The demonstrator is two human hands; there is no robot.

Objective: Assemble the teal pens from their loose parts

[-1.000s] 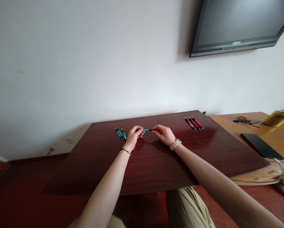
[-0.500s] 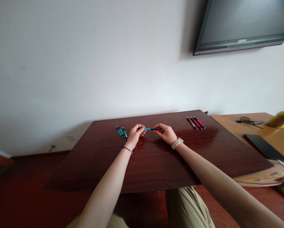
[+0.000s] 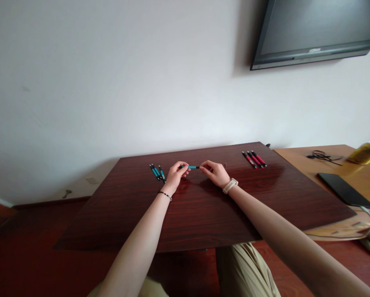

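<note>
A teal and black pen (image 3: pixel 193 167) is held level above the dark red-brown table (image 3: pixel 203 214), gripped at both ends. My left hand (image 3: pixel 176 175) pinches its left end and my right hand (image 3: pixel 214 173) pinches its right end. Three more teal pens (image 3: pixel 157 172) lie side by side on the table just left of my left hand. Three red pens (image 3: pixel 254 159) lie together at the table's far right.
A lighter wooden desk (image 3: pixel 352 173) to the right carries a black tablet (image 3: pixel 344 189), a tangled cable (image 3: pixel 322 156) and a yellow can (image 3: pixel 366 153). A dark screen (image 3: pixel 314 31) hangs on the white wall. A tiny part (image 3: pixel 225 165) lies near my right hand.
The view has shifted slightly. Both hands stay on the pen's ends, and the visible stretch of pen between them looks a little shorter.
</note>
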